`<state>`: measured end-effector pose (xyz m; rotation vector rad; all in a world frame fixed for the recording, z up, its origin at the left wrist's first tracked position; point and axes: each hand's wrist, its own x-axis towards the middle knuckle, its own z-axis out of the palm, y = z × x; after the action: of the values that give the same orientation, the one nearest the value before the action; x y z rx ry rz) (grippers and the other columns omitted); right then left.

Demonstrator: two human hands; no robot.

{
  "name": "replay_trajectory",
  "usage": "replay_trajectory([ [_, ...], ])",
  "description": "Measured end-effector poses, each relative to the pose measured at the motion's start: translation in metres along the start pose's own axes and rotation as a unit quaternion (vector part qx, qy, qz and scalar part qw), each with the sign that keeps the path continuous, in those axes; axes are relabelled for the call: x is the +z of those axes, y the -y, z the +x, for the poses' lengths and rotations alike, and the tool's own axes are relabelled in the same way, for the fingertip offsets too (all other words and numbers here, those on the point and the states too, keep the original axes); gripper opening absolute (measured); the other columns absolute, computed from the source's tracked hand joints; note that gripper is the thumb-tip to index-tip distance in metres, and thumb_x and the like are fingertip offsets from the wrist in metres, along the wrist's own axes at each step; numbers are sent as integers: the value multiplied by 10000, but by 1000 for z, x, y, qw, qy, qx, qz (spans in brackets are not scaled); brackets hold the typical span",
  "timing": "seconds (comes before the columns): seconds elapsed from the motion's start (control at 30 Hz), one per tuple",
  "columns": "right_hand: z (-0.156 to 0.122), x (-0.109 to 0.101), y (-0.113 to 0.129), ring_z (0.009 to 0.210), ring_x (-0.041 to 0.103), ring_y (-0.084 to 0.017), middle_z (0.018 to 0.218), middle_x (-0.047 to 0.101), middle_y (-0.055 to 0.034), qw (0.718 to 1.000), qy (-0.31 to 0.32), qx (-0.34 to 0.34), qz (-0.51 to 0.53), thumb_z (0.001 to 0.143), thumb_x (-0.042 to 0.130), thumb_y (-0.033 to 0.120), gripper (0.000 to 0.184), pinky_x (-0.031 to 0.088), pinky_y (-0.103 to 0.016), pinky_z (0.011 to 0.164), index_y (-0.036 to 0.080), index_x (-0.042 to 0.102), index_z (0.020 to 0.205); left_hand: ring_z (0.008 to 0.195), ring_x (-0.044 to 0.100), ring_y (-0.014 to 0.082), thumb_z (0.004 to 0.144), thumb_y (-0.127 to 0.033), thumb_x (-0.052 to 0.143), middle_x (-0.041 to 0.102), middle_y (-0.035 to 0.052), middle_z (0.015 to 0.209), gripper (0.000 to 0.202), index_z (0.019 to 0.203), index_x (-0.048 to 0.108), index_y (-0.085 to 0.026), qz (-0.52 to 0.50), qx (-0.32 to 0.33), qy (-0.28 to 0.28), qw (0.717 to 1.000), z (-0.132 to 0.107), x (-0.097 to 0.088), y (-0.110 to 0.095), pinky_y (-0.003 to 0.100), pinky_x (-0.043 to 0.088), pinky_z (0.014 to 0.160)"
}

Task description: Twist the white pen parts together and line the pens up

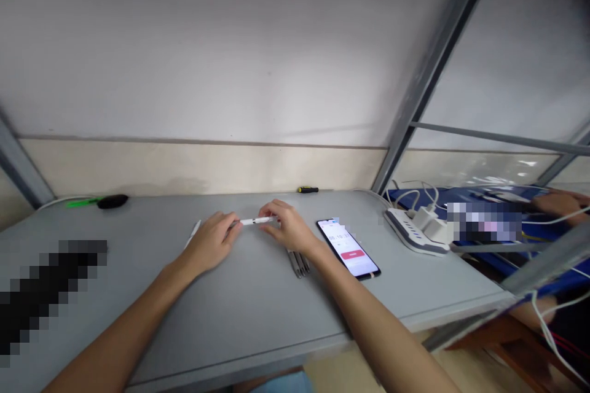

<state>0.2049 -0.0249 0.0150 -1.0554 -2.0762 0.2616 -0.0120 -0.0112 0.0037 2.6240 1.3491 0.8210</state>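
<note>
A white pen (251, 221) with a dark band spans the gap between my hands, just above the grey desk (221, 319). My left hand (214, 238) pinches its left end, and my right hand (284, 225) closes on the right end with thumb and fingers. Under the left wrist, another slim white piece (195, 230) lies on the desk, partly covered. Several grey pens (298, 264) rest side by side beneath my right hand, their upper ends hidden by it. To the right of that hand lies a lit phone (350, 249) showing a timer.
A white power strip (417, 232) with plugged chargers sits at the right edge. By the back wall are a yellow-black screwdriver handle (308, 190) and a black object (113, 201) beside a green one. Metal posts (436, 73) frame the desk. Another person's hand (560, 204) is at far right.
</note>
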Motion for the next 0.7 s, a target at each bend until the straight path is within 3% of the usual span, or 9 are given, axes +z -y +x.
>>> replay_trajectory([
  [0.13,0,1,2,763,592,-151,897,686,-58,999,53,12,-3,912,507,283,220,422,-262,714,184,655,1041,783,535,188,945,-388,327,555,25,827,269,926,534,-217,14,6,5,1000,-1,-1,-2,297,391,701],
  [0.27,-1,4,2,801,601,-155,924,689,-61,999,40,0,-30,861,539,154,176,420,-256,734,167,665,984,785,543,185,951,-363,324,571,27,860,237,1004,512,-229,7,16,16,1000,-1,1,-1,297,393,711],
  [0.37,-2,6,2,794,610,-155,997,685,-68,999,43,7,-26,847,573,178,272,425,-260,740,180,624,1114,807,554,187,954,-361,324,591,32,888,235,989,513,-226,3,29,21,999,-1,2,-1,298,390,718],
  [0.47,-2,8,3,820,609,-167,972,685,-82,997,67,0,-36,910,499,228,216,415,-272,757,176,656,1049,822,561,194,956,-367,325,610,37,893,254,960,528,-215,18,43,25,999,0,2,-3,303,380,718],
  [0.6,-2,11,5,802,570,-162,905,640,-60,995,72,5,-63,839,583,140,147,390,-257,720,175,646,967,799,555,201,964,-337,296,623,33,822,320,853,566,-206,58,62,39,996,0,3,-4,312,359,712],
  [0.7,-4,13,6,780,546,-149,897,592,-34,991,97,7,-88,791,616,81,305,362,-238,685,214,621,1064,790,556,200,970,-307,280,627,33,806,337,833,571,-204,82,69,43,993,-1,6,-4,313,349,716],
])
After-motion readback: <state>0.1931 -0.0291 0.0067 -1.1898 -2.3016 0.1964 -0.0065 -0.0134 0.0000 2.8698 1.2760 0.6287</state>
